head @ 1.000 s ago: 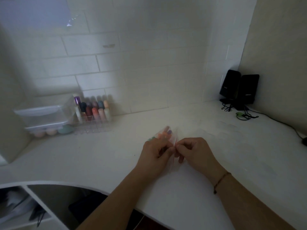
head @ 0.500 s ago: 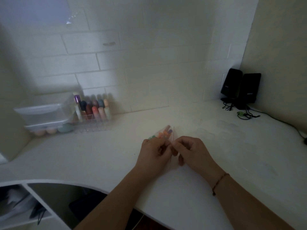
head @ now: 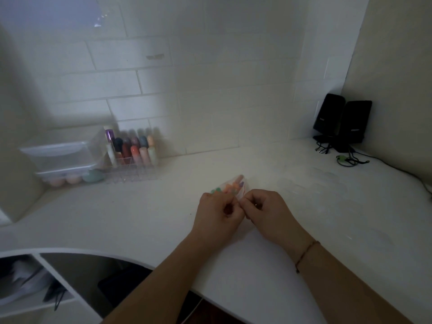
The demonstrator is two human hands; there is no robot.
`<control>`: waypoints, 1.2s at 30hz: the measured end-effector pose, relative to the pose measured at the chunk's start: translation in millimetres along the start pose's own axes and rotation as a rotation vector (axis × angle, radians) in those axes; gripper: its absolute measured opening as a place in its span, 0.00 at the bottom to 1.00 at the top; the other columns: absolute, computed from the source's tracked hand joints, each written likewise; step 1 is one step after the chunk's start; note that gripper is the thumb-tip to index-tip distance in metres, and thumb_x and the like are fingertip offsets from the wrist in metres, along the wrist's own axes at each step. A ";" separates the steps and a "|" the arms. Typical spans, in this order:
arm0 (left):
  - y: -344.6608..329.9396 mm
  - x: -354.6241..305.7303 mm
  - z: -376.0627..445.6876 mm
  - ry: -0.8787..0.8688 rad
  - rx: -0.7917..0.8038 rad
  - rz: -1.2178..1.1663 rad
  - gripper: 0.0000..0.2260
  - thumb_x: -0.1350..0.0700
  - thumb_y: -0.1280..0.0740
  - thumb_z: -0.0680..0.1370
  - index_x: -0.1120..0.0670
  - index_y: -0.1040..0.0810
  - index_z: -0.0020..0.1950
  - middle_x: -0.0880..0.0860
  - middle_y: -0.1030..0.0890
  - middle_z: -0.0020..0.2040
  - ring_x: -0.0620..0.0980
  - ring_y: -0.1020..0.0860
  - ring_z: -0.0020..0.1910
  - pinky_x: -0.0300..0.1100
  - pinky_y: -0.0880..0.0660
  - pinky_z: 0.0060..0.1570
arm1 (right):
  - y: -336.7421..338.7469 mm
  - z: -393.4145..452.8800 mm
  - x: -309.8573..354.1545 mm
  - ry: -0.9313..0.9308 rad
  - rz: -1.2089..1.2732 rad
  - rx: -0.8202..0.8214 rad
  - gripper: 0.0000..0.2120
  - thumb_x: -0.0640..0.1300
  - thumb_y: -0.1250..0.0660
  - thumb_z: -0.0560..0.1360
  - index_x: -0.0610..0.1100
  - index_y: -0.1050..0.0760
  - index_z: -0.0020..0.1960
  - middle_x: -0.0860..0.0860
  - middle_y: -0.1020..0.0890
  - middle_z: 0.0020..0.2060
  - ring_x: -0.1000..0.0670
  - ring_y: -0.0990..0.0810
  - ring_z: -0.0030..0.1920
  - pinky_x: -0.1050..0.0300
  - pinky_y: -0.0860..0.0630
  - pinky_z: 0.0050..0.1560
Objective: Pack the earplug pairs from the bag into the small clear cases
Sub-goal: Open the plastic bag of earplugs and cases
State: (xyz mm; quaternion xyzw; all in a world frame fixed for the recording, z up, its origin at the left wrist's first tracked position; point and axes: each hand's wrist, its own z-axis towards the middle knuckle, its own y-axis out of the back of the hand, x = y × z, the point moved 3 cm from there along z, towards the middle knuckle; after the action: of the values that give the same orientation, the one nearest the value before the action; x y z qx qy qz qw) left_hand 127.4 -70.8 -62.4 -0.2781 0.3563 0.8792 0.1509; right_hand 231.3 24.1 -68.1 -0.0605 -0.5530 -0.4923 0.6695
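A small clear bag (head: pixel 232 187) of coloured earplugs, green, orange and purple, lies on the white desk (head: pixel 145 213) in the middle. My left hand (head: pixel 217 215) and my right hand (head: pixel 266 211) meet at the bag's near edge, both with fingers pinched on the plastic. Several small clear cases (head: pixel 314 183) lie faintly visible on the desk to the right of my hands. The bag's mouth is hidden between my fingers.
At the back left stand a clear organiser of coloured tubes (head: pixel 132 155) and stacked clear boxes (head: pixel 62 160). Two black speakers (head: pixel 342 122) with cables sit in the far right corner. An open shelf (head: pixel 35 284) lies below the desk's curved front edge.
Both hands stay pinched on the bag and have shifted slightly; the bag moved a little with them.
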 end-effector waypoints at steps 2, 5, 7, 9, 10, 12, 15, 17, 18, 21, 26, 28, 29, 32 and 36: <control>0.3 2.5 0.3 0.034 -0.023 -0.024 0.17 0.55 0.37 0.72 0.49 0.39 0.27 0.47 0.38 0.21 0.49 0.38 0.24 0.39 0.41 0.31 | 0.9 1.0 -3.4 -0.025 -0.042 -0.023 0.13 0.44 0.32 0.74 0.41 0.26 0.32 0.45 0.22 0.27 0.55 0.30 0.27 0.52 0.29 0.31; 0.5 7.1 0.6 0.092 -0.044 -0.114 0.17 0.50 0.38 0.75 0.53 0.34 0.27 0.48 0.36 0.22 0.44 0.39 0.24 0.38 0.40 0.28 | 1.9 1.3 -5.0 -0.070 0.023 -0.013 0.16 0.43 0.32 0.75 0.46 0.24 0.29 0.51 0.22 0.25 0.59 0.29 0.24 0.58 0.32 0.28; -0.4 7.2 0.9 0.063 -0.014 -0.143 0.16 0.51 0.38 0.76 0.54 0.27 0.29 0.48 0.33 0.22 0.43 0.36 0.23 0.36 0.38 0.28 | 2.4 0.0 -2.0 -0.084 0.160 0.027 0.16 0.45 0.32 0.77 0.49 0.23 0.30 0.53 0.21 0.26 0.55 0.27 0.21 0.61 0.31 0.27; -1.8 5.7 1.0 0.030 0.026 -0.154 0.14 0.51 0.37 0.77 0.53 0.22 0.32 0.48 0.30 0.23 0.42 0.34 0.23 0.35 0.36 0.29 | 4.5 -1.0 1.0 -0.093 0.220 0.051 0.15 0.50 0.32 0.77 0.48 0.20 0.33 0.51 0.19 0.28 0.50 0.24 0.22 0.59 0.28 0.26; -2.8 5.8 1.4 0.023 0.040 -0.156 0.13 0.52 0.37 0.77 0.51 0.22 0.33 0.48 0.29 0.24 0.42 0.34 0.24 0.36 0.34 0.31 | 5.9 -0.7 0.9 -0.098 0.235 0.057 0.14 0.50 0.32 0.77 0.46 0.20 0.34 0.50 0.19 0.29 0.48 0.23 0.22 0.58 0.27 0.26; -4.8 6.0 2.3 -0.004 0.062 -0.119 0.11 0.52 0.36 0.76 0.51 0.23 0.33 0.47 0.28 0.25 0.42 0.32 0.25 0.40 0.28 0.40 | 8.7 0.3 -0.7 -0.108 0.235 0.057 0.12 0.45 0.32 0.77 0.45 0.19 0.35 0.49 0.18 0.29 0.46 0.22 0.23 0.58 0.26 0.27; -7.0 3.4 2.4 -0.049 0.069 -0.074 0.11 0.52 0.35 0.74 0.54 0.22 0.33 0.50 0.28 0.24 0.42 0.32 0.24 0.33 0.32 0.41 | 12.9 0.5 -1.8 -0.078 0.112 0.051 0.13 0.39 0.34 0.77 0.44 0.19 0.34 0.50 0.18 0.27 0.48 0.22 0.22 0.60 0.26 0.29; -7.6 2.1 1.9 -0.048 0.064 -0.039 0.11 0.51 0.35 0.72 0.53 0.24 0.32 0.48 0.29 0.23 0.39 0.32 0.24 0.35 0.34 0.38 | 14.8 -0.7 -0.3 -0.031 -0.046 0.049 0.14 0.40 0.34 0.76 0.48 0.20 0.33 0.57 0.20 0.24 0.54 0.23 0.22 0.59 0.25 0.30; -7.9 2.7 1.3 -0.044 0.055 -0.016 0.11 0.52 0.35 0.72 0.51 0.26 0.30 0.46 0.29 0.23 0.37 0.33 0.24 0.38 0.35 0.38 | 14.4 -1.4 0.6 -0.007 -0.137 0.050 0.15 0.42 0.34 0.76 0.51 0.22 0.31 0.61 0.22 0.23 0.56 0.24 0.23 0.58 0.24 0.31; -7.3 2.6 0.6 -0.059 0.000 0.052 0.16 0.58 0.34 0.69 0.46 0.36 0.26 0.43 0.31 0.23 0.35 0.37 0.23 0.37 0.39 0.36 | 10.3 -1.3 3.2 0.037 -0.310 0.027 0.14 0.47 0.35 0.75 0.52 0.26 0.30 0.58 0.24 0.24 0.57 0.26 0.28 0.54 0.25 0.34; 1.1 7.4 1.1 0.057 -0.068 0.011 0.15 0.55 0.34 0.69 0.50 0.37 0.25 0.46 0.38 0.20 0.40 0.28 0.24 0.31 0.41 0.29 | 10.7 0.5 5.0 -0.006 -0.505 0.004 0.14 0.54 0.38 0.76 0.47 0.27 0.35 0.52 0.25 0.28 0.51 0.25 0.32 0.56 0.31 0.31; 7.6 18.4 1.8 0.230 -0.174 -0.097 0.13 0.51 0.35 0.68 0.50 0.33 0.25 0.45 0.33 0.21 0.40 0.37 0.24 0.35 0.39 0.28 | 20.7 1.1 2.0 -0.087 -0.640 -0.019 0.13 0.54 0.39 0.74 0.48 0.27 0.36 0.54 0.24 0.29 0.50 0.25 0.33 0.59 0.36 0.29; 10.3 23.3 2.0 0.281 -0.236 -0.116 0.11 0.51 0.35 0.67 0.51 0.31 0.26 0.45 0.32 0.22 0.41 0.35 0.24 0.36 0.38 0.28 | 26.9 1.2 0.7 -0.133 -0.698 -0.049 0.12 0.54 0.39 0.73 0.48 0.26 0.35 0.54 0.24 0.29 0.50 0.25 0.33 0.60 0.38 0.29; 14.3 22.8 1.1 0.266 -0.306 -0.037 0.11 0.51 0.36 0.66 0.55 0.28 0.27 0.48 0.30 0.22 0.45 0.33 0.25 0.38 0.35 0.30 | 42.1 1.6 -0.1 -0.218 -0.816 -0.149 0.14 0.56 0.38 0.70 0.48 0.27 0.33 0.54 0.25 0.28 0.51 0.26 0.31 0.62 0.39 0.29; 7.4 9.9 -0.9 0.091 -0.222 0.082 0.14 0.47 0.38 0.69 0.56 0.27 0.29 0.48 0.29 0.26 0.47 0.32 0.31 0.37 0.36 0.38 | 39.8 -1.6 6.1 -0.196 -0.595 -0.176 0.11 0.62 0.36 0.68 0.56 0.29 0.43 0.60 0.23 0.33 0.56 0.24 0.35 0.63 0.36 0.31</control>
State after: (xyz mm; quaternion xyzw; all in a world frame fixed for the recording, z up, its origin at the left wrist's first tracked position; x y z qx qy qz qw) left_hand 116.4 -76.0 -64.8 -0.3178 0.2742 0.9052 0.0666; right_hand 260.7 39.7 -45.4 -0.0007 -0.5635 -0.7041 0.4321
